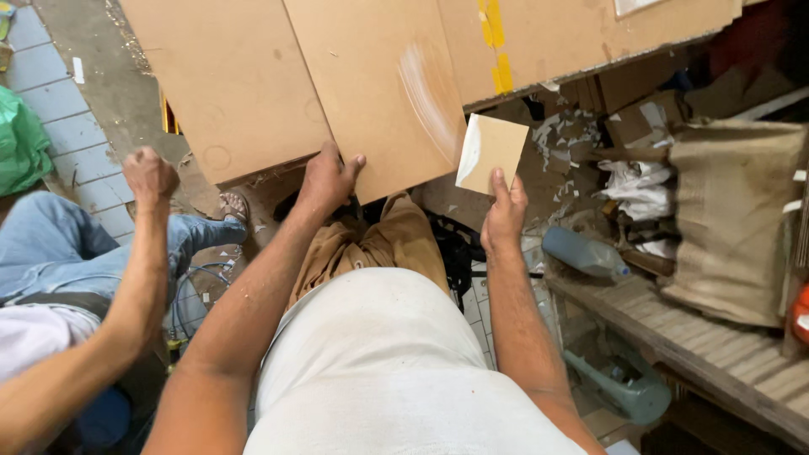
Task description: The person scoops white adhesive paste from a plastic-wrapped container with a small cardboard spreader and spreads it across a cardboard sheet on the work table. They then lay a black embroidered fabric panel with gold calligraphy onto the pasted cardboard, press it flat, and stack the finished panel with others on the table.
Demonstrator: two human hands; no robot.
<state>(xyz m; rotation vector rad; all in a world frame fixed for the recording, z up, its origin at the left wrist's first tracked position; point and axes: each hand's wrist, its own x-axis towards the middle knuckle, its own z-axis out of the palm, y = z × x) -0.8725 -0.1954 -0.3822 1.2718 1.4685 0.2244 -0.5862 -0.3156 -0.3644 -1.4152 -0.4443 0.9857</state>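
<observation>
My left hand (327, 179) grips the near edge of a large brown fibreboard panel (371, 84) that leans over another wide brown board (223, 76). My right hand (504, 215) holds up a small square tan card (490, 152) with a pale peeled corner, pinched between thumb and fingers. Below me I see my white shirt and tan trousers.
Another person sits at the left in blue jeans (50, 244), an arm raised with a closed fist (150, 175). A burlap sack (733, 219) and a blue-grey bottle (583, 253) rest on a wooden shelf (716, 345) at the right. Cardboard scraps and paper litter the floor; a green bag (18, 143) lies far left.
</observation>
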